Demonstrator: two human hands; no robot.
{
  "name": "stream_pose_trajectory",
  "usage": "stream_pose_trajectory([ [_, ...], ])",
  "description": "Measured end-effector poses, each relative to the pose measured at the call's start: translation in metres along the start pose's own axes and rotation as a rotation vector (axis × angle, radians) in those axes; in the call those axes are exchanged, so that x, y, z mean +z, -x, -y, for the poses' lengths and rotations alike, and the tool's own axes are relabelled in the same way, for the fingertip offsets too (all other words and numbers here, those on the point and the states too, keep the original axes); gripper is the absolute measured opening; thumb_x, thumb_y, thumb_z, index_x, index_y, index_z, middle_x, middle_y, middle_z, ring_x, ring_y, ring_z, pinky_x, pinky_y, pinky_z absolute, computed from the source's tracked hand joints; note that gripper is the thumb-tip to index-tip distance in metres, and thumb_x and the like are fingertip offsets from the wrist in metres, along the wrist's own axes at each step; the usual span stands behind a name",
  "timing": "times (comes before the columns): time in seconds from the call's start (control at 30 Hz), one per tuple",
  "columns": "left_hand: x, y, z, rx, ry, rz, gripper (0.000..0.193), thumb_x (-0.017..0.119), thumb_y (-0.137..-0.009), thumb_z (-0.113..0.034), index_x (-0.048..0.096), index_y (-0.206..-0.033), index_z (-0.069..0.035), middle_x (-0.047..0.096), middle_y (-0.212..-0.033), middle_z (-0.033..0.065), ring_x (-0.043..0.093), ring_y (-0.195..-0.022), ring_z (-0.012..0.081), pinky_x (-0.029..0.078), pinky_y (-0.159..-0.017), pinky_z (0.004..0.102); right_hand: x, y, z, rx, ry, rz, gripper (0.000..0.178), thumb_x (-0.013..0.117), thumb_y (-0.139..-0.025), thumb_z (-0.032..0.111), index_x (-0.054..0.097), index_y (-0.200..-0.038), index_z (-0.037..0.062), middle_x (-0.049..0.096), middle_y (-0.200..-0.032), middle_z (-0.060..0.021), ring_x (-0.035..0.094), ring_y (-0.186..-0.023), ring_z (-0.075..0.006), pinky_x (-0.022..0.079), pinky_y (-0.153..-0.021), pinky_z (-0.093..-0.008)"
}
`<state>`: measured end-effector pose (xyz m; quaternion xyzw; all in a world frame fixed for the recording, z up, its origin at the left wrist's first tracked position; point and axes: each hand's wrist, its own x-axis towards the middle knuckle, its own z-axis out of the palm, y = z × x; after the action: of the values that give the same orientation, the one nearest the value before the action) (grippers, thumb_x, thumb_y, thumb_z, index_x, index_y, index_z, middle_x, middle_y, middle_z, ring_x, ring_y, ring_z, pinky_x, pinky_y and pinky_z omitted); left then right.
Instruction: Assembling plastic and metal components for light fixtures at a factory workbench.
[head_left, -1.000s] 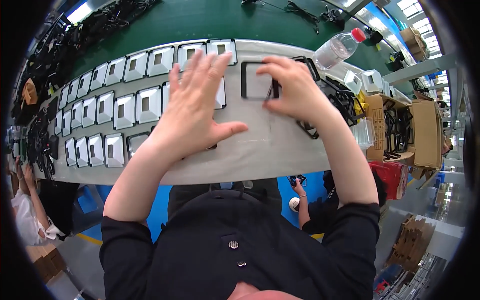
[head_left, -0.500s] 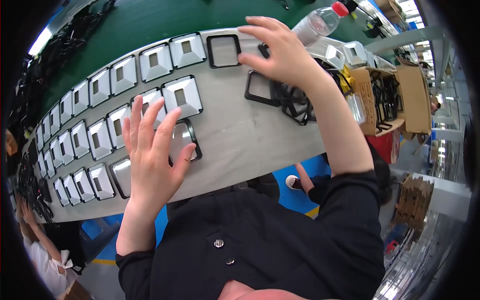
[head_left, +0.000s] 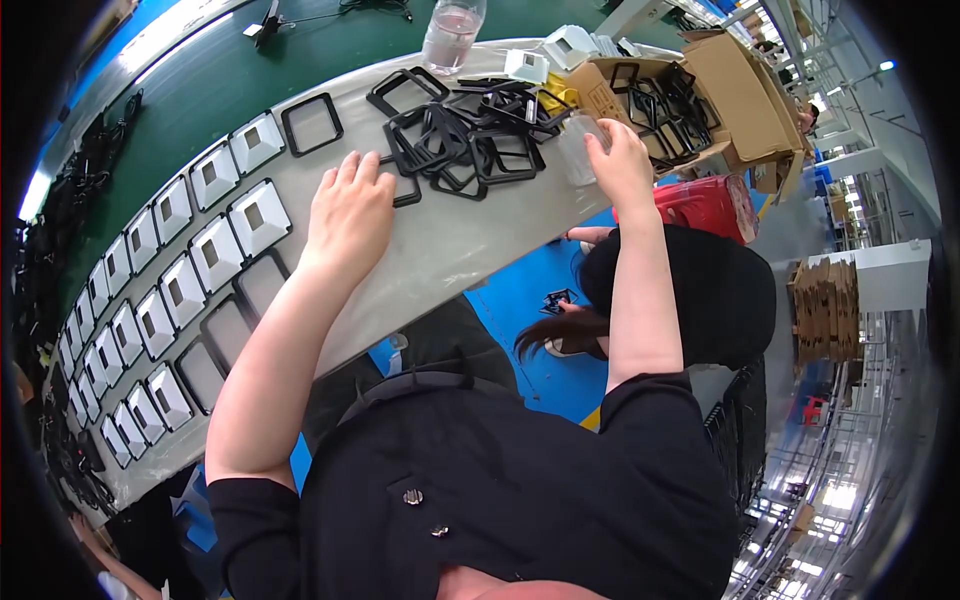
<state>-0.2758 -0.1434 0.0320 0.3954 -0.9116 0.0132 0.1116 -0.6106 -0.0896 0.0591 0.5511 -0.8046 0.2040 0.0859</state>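
Green surfacing is spreading behind the grey worktable (head_left: pixel 440 265), and the edges of the room are bending round the rim of the view. Along the table's left part, white housings (head_left: pixel 260 215) are sitting in slanting rows, with clear panels in black frames (head_left: pixel 229 328) lying nearest the person. One lone black frame (head_left: pixel 285 125) is lying flat at the right end of the far row. More loose frames (head_left: pixel 432 140) are lying heaped toward the right, between a clear bottle (head_left: pixel 452 38) and the cardboard box (head_left: pixel 752 100), which is holding others like them.

The right hand (head_left: pixel 625 170) is resting against a translucent plastic stack (head_left: pixel 574 155) at the table's right end, thumb and fingers parted around its near side — whether they are really gripping it, I cannot tell. The left hand (head_left: pixel 350 215) is lying palm down just left of the heap, fingers loosely bent beside a frame (head_left: pixel 411 190); its underside is hidden, so its grip cannot be told either.

Judging by this pose, the person is fetching a clear piece from the stack. Such a move is probably calling for a light pinch that separates one piece — without dragging the rest off the table edge.
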Motion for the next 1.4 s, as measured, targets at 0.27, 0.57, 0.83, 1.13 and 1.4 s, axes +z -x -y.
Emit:
stream_pose_trajectory([
  [0.27, -0.027, 0.049, -0.015, -0.158, 0.178, 0.081, 0.018, 0.063, -0.081, -0.018, 0.057, -0.088, -0.002, 0.052, -0.130, 0.0202, 0.052, -0.116, 0.0323, 0.044, -0.095, 0.0391, 0.001, -0.021, -0.016, -0.041, -0.111, 0.025, 0.041, 0.070, -0.078, 0.034, 0.065, -0.108, 0.0064, 0.068, -0.106, -0.0139, 0.065, -0.098, -0.0289, 0.050, -0.085, -0.0387],
  [0.57, -0.028, 0.093, -0.030, -0.644, 0.899, -0.235, 0.020, 0.053, -0.093, -0.018, 0.052, -0.102, 0.000, 0.065, -0.084, 0.0177, 0.064, -0.075, 0.0356, 0.050, -0.068, 0.0405, -0.025, 0.046, 0.074, -0.354, -0.594, -0.146, 0.028, 0.069, -0.083, 0.024, 0.064, -0.103, 0.0058, 0.066, -0.100, -0.0111, 0.063, -0.089, -0.0233, 0.050, -0.078, -0.0346],
  [0.83, -0.060, 0.114, -0.023, -0.320, 0.410, 0.015, 0.070, 0.067, -0.079, -0.011, 0.035, -0.141, -0.009, 0.035, -0.145, 0.0183, 0.034, -0.135, 0.0360, 0.033, -0.109, 0.0416, 0.025, 0.141, 0.129, -0.503, -0.477, 0.163, 0.033, 0.073, -0.072, 0.015, 0.063, -0.102, 0.0047, 0.062, -0.109, -0.0124, 0.057, -0.102, -0.0307, 0.046, -0.090, -0.0396],
  [1.13, -0.032, 0.093, 0.007, -0.155, 0.552, 0.041, 0.099, 0.079, -0.061, -0.010, 0.028, -0.145, -0.010, 0.053, -0.124, 0.0157, 0.048, -0.121, 0.0334, 0.041, -0.102, 0.0401, 0.015, 0.125, 0.151, -0.673, -0.583, 0.320, 0.037, 0.076, -0.068, 0.015, 0.064, -0.102, 0.0056, 0.061, -0.105, -0.0104, 0.057, -0.100, -0.0295, 0.046, -0.086, -0.0384],
  [1.4, -0.016, 0.107, -0.012, -0.208, 0.522, -0.206, 0.104, 0.083, -0.059, -0.016, 0.024, -0.144, -0.005, 0.050, -0.122, 0.0179, 0.052, -0.110, 0.0343, 0.047, -0.092, 0.0401, 0.035, 0.129, 0.188, -0.415, -0.725, 0.314, 0.046, 0.076, -0.073, 0.020, 0.053, -0.108, 0.0014, 0.054, -0.099, -0.0122, 0.054, -0.091, -0.0266, 0.047, -0.078, -0.0363],
])
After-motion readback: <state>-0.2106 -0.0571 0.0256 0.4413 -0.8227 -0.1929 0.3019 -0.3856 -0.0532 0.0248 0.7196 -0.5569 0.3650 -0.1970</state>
